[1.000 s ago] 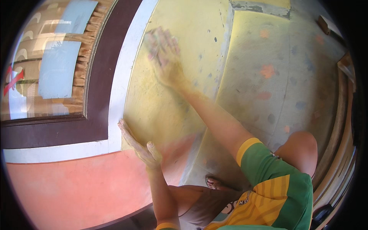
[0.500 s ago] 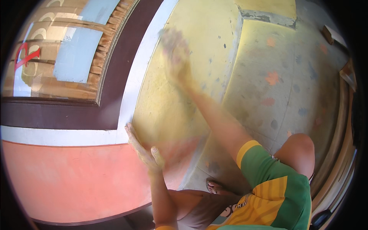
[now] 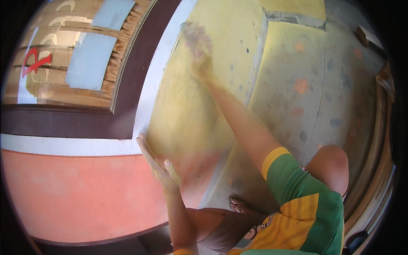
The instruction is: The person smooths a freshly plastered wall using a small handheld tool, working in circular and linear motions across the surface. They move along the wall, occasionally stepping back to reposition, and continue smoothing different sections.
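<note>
My right hand (image 3: 199, 47) is stretched up against the yellow wall (image 3: 187, 106), close to the white border strip (image 3: 158, 72). Motion smears its fingers, and a small greyish patch shows at their tips. Whether something lies under them I cannot make out. Lower down, my left hand (image 3: 158, 163) leans on the wall with straight fingers, thumb apart, nothing in it. Its fingertips meet the corner of the white strip, above the salmon-coloured lower wall (image 3: 85, 191). Yellowish dust coats both hands, and a haze hangs between them.
A dark-framed window (image 3: 123, 95) with brown curtains and pale blue panels takes up the upper left. On the right, a grey floor (image 3: 314, 63) carries orange and dark leaf-like prints. Long brown boards (image 3: 369, 165) run along the far right. My bare foot (image 3: 238, 205) rests below.
My right hand has shifted slightly up along the yellow wall, blurred in both frames. My left hand keeps its place on the wall while the view tilts a little.
</note>
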{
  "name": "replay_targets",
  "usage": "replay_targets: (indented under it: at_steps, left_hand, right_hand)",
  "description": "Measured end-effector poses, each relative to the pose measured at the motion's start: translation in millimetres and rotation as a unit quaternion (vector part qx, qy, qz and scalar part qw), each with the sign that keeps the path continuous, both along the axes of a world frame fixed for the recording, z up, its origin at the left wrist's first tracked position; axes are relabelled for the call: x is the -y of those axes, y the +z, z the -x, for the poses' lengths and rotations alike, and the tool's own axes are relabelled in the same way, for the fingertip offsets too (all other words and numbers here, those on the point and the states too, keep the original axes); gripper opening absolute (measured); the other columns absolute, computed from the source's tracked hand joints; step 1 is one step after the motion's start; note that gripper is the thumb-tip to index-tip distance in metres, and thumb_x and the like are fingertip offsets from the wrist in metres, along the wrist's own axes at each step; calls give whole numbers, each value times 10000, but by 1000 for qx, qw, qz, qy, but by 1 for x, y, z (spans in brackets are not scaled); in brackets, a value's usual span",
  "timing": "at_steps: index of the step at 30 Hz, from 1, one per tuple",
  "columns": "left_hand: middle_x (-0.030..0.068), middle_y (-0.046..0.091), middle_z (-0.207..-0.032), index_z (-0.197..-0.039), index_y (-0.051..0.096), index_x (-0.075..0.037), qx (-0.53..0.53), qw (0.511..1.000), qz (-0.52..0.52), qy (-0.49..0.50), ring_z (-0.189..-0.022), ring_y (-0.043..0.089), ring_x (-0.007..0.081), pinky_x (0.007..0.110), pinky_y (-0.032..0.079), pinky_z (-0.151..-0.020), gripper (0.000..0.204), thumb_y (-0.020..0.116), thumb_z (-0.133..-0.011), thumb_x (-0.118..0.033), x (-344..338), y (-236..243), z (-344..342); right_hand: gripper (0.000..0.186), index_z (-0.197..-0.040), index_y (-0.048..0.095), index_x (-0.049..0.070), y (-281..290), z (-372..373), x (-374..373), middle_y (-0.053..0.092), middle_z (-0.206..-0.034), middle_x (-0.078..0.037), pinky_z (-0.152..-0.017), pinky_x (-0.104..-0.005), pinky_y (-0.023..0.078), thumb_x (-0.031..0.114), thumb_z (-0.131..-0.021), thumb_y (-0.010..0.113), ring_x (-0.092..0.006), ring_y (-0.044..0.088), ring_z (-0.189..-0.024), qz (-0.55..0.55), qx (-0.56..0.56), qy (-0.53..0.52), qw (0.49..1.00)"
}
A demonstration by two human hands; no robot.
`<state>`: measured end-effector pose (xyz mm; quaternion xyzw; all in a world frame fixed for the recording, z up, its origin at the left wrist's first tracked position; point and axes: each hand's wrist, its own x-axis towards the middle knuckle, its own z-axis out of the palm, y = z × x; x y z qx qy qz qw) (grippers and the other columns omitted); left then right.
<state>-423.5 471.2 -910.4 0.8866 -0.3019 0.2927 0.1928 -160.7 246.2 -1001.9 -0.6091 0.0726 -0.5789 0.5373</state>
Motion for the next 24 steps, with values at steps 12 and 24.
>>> replay_targets:
  at_steps: [12,24]
  left_hand:
    - [274,256,-1702,-1654,144,71,11,998,-58,8,-1587,245,420,536,214,-1284,780,359,-1115,-451,-4,-6,-4]
    - [227,287,-1709,-1653,191,52,7,995,-98,30,-1609,183,408,555,89,-1292,787,335,-1109,-500,7,-21,-18]
  right_hand:
    - [550,-1638,411,195,13,113,-95,308,-1727,-117,-1289,-530,188,252,-1098,500,-341,258,-1602,89,10,48,995]
    - [531,-1621,407,72,-197,57,-39,341,-1711,-117,-1308,-456,128,200,-1106,426,-336,210,-1611,-212,-142,-19,967]
